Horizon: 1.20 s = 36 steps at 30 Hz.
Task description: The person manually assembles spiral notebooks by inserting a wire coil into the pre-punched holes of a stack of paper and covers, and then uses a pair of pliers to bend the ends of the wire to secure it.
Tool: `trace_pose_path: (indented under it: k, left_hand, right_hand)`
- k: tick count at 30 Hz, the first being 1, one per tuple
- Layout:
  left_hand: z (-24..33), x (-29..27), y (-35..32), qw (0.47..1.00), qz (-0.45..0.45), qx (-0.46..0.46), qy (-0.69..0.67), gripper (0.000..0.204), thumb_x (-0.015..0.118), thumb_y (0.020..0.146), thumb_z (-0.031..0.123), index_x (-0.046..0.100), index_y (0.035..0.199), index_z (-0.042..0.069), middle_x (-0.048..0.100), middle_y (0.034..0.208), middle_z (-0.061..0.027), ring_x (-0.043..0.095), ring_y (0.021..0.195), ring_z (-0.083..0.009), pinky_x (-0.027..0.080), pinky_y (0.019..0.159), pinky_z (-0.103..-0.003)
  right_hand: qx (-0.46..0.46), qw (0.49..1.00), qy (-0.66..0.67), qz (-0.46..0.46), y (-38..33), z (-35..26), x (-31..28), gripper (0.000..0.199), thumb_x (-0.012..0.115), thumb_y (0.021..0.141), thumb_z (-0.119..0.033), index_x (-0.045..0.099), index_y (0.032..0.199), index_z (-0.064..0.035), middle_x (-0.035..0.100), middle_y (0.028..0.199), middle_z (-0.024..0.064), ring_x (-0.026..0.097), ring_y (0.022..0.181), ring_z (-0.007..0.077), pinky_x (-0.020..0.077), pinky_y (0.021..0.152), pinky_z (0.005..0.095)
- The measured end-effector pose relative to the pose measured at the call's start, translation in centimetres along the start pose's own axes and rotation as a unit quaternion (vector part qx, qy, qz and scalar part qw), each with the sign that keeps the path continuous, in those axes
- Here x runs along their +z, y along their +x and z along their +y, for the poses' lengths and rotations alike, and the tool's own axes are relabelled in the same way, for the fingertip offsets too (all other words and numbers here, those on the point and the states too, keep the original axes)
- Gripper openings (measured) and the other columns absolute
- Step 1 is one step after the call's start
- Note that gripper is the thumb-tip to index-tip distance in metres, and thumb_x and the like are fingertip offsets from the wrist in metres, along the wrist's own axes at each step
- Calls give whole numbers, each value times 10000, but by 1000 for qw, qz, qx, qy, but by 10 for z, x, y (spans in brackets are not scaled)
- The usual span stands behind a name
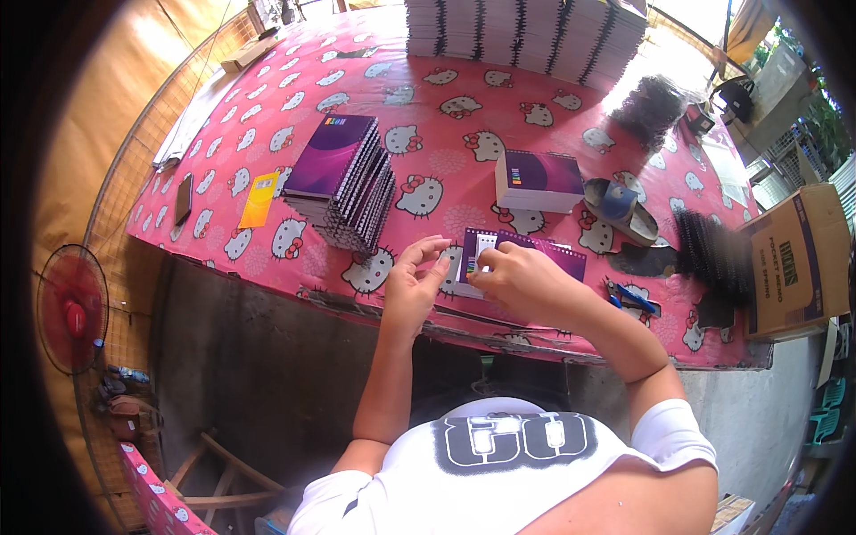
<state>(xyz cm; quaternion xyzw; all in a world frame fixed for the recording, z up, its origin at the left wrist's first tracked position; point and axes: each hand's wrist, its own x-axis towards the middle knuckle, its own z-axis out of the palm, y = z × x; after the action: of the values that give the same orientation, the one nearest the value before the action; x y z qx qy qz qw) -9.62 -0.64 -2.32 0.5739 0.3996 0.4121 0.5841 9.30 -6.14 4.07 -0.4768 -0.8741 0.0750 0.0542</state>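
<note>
Purple notebook covers with punched holes (562,256) and white pages lie near the table's front edge. My right hand (522,276) is over them, its fingers curled and pressed together at the left part of the covers; what they pinch is hidden. Just left of the covers my left hand (415,278) is raised, fingers apart and bent, with nothing visible in it. A stack of spiral-bound purple notebooks (343,178) stands to the left. Beyond my right hand sits a block of purple-covered, unbound pages (539,181).
Blue-handled pliers (631,296), a slide sandal (620,210), black spiral coils (711,254) and a cardboard box (794,263) are to the right. A yellow card (259,200) and a phone (184,199) lie left. Tall spiral-bound stacks (526,36) stand at the back.
</note>
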Motion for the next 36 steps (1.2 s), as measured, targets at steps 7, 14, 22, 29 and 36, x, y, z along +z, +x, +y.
trace_pose_path:
  k: [7,14,22,29,36]
  left_hand:
    - [2,-1,0,1000,10,8,-3,242,640,891,94,669,1130,66,597,1207,-60,555,1071,-149,451,859,-283]
    - [15,33,-13,994,29,104,-30,255,562,975,174,550,1155,-6,556,1111,-91,592,1003,-155,509,814,-269]
    - [15,45,-5,998,-40,-31,-24,329,588,957,317,504,1108,37,543,1117,-104,615,918,-174,514,769,-306]
    - [29,43,-20,965,-51,193,170,126,715,764,26,655,874,29,664,861,-83,654,808,-188,507,706,-311]
    - [19,47,-28,912,-87,258,306,233,640,896,235,616,981,19,661,859,-147,641,829,-338,485,776,-402]
  right_hand:
    - [-19,998,63,8,1,11,-6,300,659,759,-100,648,1054,-51,629,987,134,619,903,298,512,794,408]
    - [176,929,249,207,-16,9,-33,313,591,755,36,676,1053,-9,692,811,123,683,737,172,546,699,309]
    - [134,937,159,282,-29,-11,7,374,647,720,7,625,1092,-28,666,890,157,665,751,280,538,702,361]
    - [178,913,251,269,-22,-5,9,259,607,762,-25,589,1021,-34,650,802,175,655,733,328,514,653,397]
    - [177,821,351,414,-35,30,-12,162,610,771,51,649,914,-14,668,821,122,662,719,181,516,677,310]
